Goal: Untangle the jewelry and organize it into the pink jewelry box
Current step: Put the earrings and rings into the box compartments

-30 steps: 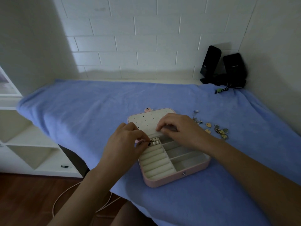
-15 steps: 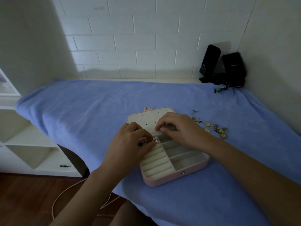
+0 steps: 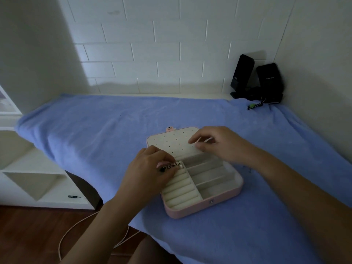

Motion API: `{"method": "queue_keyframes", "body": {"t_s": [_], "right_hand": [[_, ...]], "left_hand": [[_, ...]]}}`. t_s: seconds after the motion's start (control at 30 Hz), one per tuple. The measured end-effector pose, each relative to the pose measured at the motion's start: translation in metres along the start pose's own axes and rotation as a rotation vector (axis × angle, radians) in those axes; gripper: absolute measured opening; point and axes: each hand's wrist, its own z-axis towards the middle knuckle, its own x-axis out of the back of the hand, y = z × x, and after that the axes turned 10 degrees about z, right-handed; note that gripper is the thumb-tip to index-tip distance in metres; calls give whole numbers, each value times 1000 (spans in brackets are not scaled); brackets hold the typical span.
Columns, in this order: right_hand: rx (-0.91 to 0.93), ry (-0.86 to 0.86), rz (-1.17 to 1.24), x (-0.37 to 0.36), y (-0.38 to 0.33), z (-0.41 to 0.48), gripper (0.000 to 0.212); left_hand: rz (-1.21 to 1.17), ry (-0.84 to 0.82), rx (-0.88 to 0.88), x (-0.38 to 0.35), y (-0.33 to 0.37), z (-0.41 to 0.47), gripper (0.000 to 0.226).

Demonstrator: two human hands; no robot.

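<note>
Left hand [image 3: 150, 170]: fingers curled, pinching a small black-and-white jewelry piece [image 3: 172, 165] at the far end of the ring rolls [image 3: 181, 189]. The piece is probably light, fiddly and snag-prone, so best held by fingertips at its ends. Right hand [image 3: 219, 145]: fingers bent over the open lid's dotted earring panel [image 3: 171, 141]; cannot tell whether it holds anything. Pink jewelry box [image 3: 190, 210] lies open on a blue towel [image 3: 95, 130] covering the worktop. Black speakers [image 3: 269, 79] in the far right corner.

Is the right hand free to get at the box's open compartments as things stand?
Probably yes: the right hand is over the lid, just beyond the compartments, which lie uncovered with nothing between.
</note>
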Motion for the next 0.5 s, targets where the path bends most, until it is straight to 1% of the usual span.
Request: {"method": "queue_keyframes", "body": {"t_s": [0.13,0.23,0.33,0.4,0.5], "right_hand": [[-138,78,36,45,7,-3,15],[-270,91,20,72,19,-9,20],[-398,112,-12,92,31,-16,23],[-481,75,-28,100,39,-20,21],[-583,-27,-64,106,44,-25,15]], "left_hand": [[-49,68,-1,-4,-7,-9,23],[-33,118,-55,-7,-10,-13,35],[14,131,-91,-7,-9,-14,36],[58,120,-92,-7,-10,-14,38],[74,110,-79,-8,-10,-14,40]]}}
